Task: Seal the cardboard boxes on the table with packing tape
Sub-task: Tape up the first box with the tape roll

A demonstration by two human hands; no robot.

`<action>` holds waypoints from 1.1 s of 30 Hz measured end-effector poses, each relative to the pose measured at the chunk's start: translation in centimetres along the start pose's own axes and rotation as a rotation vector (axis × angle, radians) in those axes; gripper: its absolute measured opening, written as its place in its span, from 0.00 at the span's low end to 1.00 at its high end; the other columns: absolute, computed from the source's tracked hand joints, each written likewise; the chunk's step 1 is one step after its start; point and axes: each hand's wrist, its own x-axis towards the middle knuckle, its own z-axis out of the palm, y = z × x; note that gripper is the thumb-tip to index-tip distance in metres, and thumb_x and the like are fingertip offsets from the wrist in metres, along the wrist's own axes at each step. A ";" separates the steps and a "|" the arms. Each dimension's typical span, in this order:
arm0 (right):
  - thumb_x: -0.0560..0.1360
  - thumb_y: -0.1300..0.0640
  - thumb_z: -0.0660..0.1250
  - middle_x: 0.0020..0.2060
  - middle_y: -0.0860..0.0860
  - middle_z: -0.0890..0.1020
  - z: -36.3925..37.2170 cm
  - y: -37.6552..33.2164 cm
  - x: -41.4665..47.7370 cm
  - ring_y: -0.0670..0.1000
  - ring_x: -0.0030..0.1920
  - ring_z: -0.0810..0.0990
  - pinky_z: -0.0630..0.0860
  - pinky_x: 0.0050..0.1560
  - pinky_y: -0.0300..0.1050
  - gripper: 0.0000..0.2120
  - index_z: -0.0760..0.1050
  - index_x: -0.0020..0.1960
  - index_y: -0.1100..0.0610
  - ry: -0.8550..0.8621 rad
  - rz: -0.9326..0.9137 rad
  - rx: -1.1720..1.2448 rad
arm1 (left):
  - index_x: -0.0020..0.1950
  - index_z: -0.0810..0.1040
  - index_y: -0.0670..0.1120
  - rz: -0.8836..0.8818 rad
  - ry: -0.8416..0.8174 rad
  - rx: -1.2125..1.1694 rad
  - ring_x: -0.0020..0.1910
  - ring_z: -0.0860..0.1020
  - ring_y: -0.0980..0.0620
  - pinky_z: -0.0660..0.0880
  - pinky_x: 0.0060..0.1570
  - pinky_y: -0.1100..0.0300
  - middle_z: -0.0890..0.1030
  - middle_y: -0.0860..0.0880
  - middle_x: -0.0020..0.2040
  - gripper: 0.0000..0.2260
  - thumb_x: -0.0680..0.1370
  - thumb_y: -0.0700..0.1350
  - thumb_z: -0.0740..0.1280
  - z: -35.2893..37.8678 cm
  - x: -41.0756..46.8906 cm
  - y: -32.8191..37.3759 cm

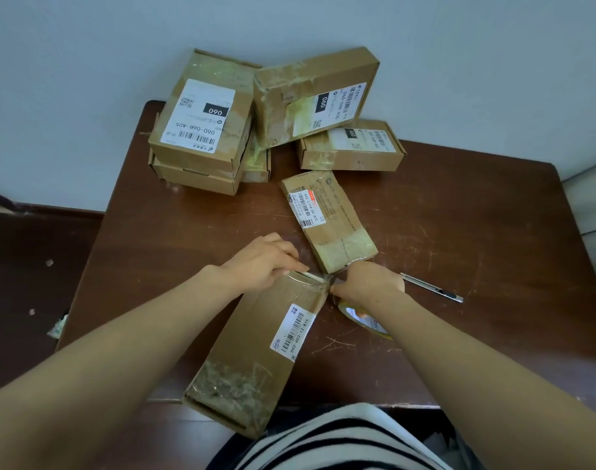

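Note:
A long cardboard box (255, 351) with a barcode label lies in front of me, its near end hanging over the table's front edge. My left hand (262, 259) presses a strip of clear tape onto the box's far end. My right hand (371, 283) pinches the tape at the far right corner of that box. A roll of clear packing tape (364, 318) lies on the table under my right wrist, partly hidden. A smaller taped box (327, 218) lies just beyond my hands.
A utility knife (432, 288) lies to the right of my right hand. Several labelled boxes (201, 123) are stacked at the far end of the brown table (476, 232), against the wall. Paper scraps lie on the floor at left.

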 end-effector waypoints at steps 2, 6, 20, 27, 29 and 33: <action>0.77 0.42 0.58 0.35 0.49 0.77 0.2 0.0 0.1 0.53 0.46 0.82 0.70 0.38 0.41 0.17 0.65 0.35 0.52 0.006 0.000 0.009 | 0.62 0.80 0.49 -0.005 0.037 -0.005 0.56 0.70 0.49 0.63 0.55 0.62 0.79 0.49 0.57 0.15 0.77 0.37 0.65 0.6 0.3 0.3; 0.77 0.41 0.59 0.34 0.48 0.75 0.5 0.1 0.3 0.53 0.46 0.81 0.70 0.38 0.43 0.18 0.65 0.35 0.52 0.013 -0.007 0.009 | 0.55 0.84 0.44 -0.033 0.117 -0.070 0.53 0.72 0.51 0.61 0.48 0.70 0.80 0.47 0.51 0.11 0.74 0.45 0.71 1.3 0.5 0.8; 0.77 0.46 0.59 0.39 0.49 0.75 1.1 0.0 0.5 0.53 0.42 0.75 0.68 0.40 0.44 0.11 0.70 0.43 0.53 0.043 -0.017 0.006 | 0.58 0.82 0.48 -0.025 0.121 -0.151 0.54 0.72 0.53 0.61 0.49 0.65 0.79 0.50 0.53 0.12 0.75 0.47 0.70 2.9 1.2 2.3; 0.77 0.48 0.59 0.45 0.51 0.80 0.9 0.0 0.2 0.54 0.46 0.79 0.69 0.40 0.44 0.10 0.70 0.42 0.54 0.044 -0.014 0.009 | 0.50 0.85 0.47 -0.063 0.199 -0.197 0.49 0.75 0.49 0.64 0.49 0.70 0.82 0.50 0.48 0.08 0.72 0.46 0.74 3.6 2.4 2.6; 0.77 0.48 0.59 0.44 0.51 0.80 0.9 -0.1 0.2 0.54 0.45 0.79 0.69 0.40 0.44 0.10 0.71 0.43 0.53 0.039 -0.019 0.012 | 0.57 0.83 0.52 -0.059 0.138 -0.124 0.51 0.72 0.52 0.65 0.52 0.59 0.80 0.53 0.51 0.11 0.75 0.50 0.70 3.6 2.3 2.5; 0.76 0.46 0.61 0.47 0.51 0.81 1.0 -0.1 0.2 0.54 0.50 0.80 0.69 0.41 0.44 0.11 0.72 0.45 0.54 0.041 -0.027 0.008 | 0.56 0.82 0.56 -0.055 0.123 -0.099 0.53 0.71 0.52 0.63 0.52 0.58 0.79 0.54 0.51 0.10 0.77 0.51 0.68 3.8 2.3 2.5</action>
